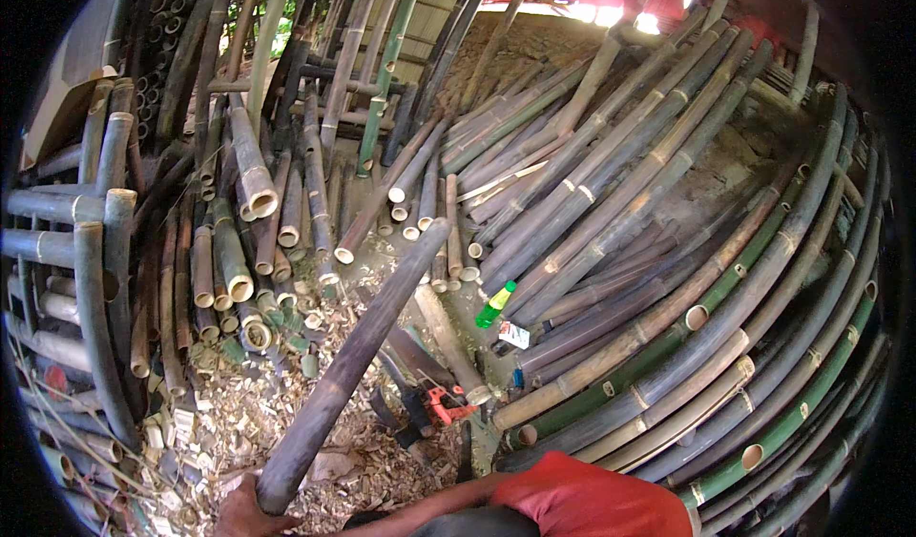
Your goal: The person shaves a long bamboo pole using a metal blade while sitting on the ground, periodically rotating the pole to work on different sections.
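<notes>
In the head view, my left hand (248, 510) is closed round the near end of a long dark bamboo pole (358, 370) at the lower left. The pole slants up and away to the right, its far end above a short pale bamboo piece (447, 332). My bare forearm (434, 506), below a red sleeve (592, 499), runs left along the lower edge; my right hand does not show. Right of the pole, an orange-red tool (448, 406) lies on the ground beside dark blade-like pieces (412, 408). Their exact kinds cannot be made out.
Wood chips (239, 413) cover the ground round the pole. Stacked bamboo poles (611, 213) fill the right side; cut bamboo lengths (229, 251) stand at the left beside a bamboo rack (91, 318). A green bottle (495, 305) and white packet (515, 335) lie near the middle.
</notes>
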`<action>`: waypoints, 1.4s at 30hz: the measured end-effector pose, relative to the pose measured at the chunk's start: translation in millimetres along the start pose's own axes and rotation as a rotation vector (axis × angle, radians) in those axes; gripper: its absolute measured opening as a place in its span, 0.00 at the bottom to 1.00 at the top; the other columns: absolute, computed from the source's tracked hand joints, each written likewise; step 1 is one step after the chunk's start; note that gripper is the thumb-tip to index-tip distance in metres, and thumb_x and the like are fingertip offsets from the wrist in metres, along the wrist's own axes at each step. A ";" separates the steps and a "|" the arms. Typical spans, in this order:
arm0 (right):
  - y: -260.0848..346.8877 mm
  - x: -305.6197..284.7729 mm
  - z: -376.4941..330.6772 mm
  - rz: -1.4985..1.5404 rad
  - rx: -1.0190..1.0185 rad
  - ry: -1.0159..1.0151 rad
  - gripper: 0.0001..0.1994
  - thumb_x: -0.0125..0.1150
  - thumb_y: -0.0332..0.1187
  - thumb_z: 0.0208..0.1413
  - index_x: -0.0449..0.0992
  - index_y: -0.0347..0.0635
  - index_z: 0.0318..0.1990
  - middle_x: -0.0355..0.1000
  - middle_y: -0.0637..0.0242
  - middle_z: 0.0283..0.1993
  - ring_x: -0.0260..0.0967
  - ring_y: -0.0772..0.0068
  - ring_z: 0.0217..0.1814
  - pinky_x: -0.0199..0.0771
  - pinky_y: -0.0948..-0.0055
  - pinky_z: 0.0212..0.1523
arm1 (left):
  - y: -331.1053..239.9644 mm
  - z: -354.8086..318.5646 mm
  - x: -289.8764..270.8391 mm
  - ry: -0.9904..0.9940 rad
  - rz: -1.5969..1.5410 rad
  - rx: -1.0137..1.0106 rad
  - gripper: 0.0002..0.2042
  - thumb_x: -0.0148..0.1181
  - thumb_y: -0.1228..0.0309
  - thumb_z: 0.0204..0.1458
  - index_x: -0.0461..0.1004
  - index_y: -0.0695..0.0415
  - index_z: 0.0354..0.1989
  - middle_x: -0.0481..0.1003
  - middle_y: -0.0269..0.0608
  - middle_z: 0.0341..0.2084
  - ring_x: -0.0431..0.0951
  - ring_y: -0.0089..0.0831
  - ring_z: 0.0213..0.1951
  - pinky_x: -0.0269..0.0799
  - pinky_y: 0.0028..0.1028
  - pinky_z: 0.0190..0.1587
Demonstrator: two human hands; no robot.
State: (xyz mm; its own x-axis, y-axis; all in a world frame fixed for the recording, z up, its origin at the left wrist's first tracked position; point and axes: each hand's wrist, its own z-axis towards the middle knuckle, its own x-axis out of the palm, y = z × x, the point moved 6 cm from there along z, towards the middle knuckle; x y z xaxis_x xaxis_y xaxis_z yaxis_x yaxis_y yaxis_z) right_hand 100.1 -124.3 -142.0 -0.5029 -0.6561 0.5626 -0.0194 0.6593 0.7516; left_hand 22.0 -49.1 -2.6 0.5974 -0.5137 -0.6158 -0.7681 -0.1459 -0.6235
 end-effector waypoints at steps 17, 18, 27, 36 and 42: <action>338.4 -161.6 -280.8 -2.115 0.013 -1.075 0.55 0.77 0.30 0.39 0.57 0.61 0.79 0.54 0.59 0.81 0.51 0.48 0.81 0.48 0.44 0.79 | 104.6 -101.4 40.1 0.137 0.162 -0.104 0.33 0.81 0.63 0.39 0.72 0.58 0.54 0.82 0.49 0.40 0.84 0.49 0.48 0.80 0.50 0.47; 332.7 -174.2 -291.7 -2.158 0.102 -1.099 0.59 0.78 0.29 0.37 0.55 0.64 0.82 0.52 0.60 0.84 0.49 0.46 0.84 0.45 0.42 0.82 | 107.2 -111.6 36.5 0.076 0.162 -0.056 0.33 0.81 0.63 0.38 0.72 0.57 0.54 0.82 0.48 0.39 0.85 0.49 0.47 0.81 0.50 0.45; 240.1 -280.9 -278.5 -1.888 0.122 -0.776 0.52 0.74 0.30 0.46 0.55 0.55 0.81 0.53 0.56 0.82 0.46 0.44 0.84 0.49 0.44 0.81 | 172.9 -200.9 42.8 -0.005 0.218 -0.265 0.26 0.76 0.68 0.43 0.74 0.51 0.52 0.79 0.44 0.39 0.83 0.47 0.47 0.79 0.49 0.45; 240.5 -176.3 -242.7 0.043 -0.018 -0.699 0.33 0.55 0.61 0.70 0.79 0.38 0.63 0.79 0.56 0.51 0.76 0.53 0.52 0.77 0.54 0.59 | 164.1 -224.9 94.2 -0.001 0.191 -0.297 0.27 0.73 0.68 0.45 0.72 0.49 0.55 0.77 0.43 0.45 0.80 0.45 0.54 0.72 0.51 0.56; 237.9 -228.5 -258.4 -1.036 0.298 -0.546 0.31 0.62 0.59 0.65 0.75 0.42 0.62 0.75 0.52 0.54 0.70 0.47 0.58 0.71 0.49 0.60 | 154.9 -184.7 106.3 -0.090 0.171 -0.207 0.27 0.71 0.68 0.47 0.72 0.51 0.58 0.77 0.43 0.46 0.80 0.44 0.55 0.71 0.51 0.57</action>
State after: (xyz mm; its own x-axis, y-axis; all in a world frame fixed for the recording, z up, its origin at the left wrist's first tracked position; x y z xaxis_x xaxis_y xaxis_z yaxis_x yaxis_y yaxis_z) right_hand 433.8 87.6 -2.8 -0.4279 -0.7295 -0.5336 -0.7919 0.0181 0.6104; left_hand -76.0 -282.4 -75.6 0.4663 -0.4701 -0.7494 -0.8846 -0.2383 -0.4009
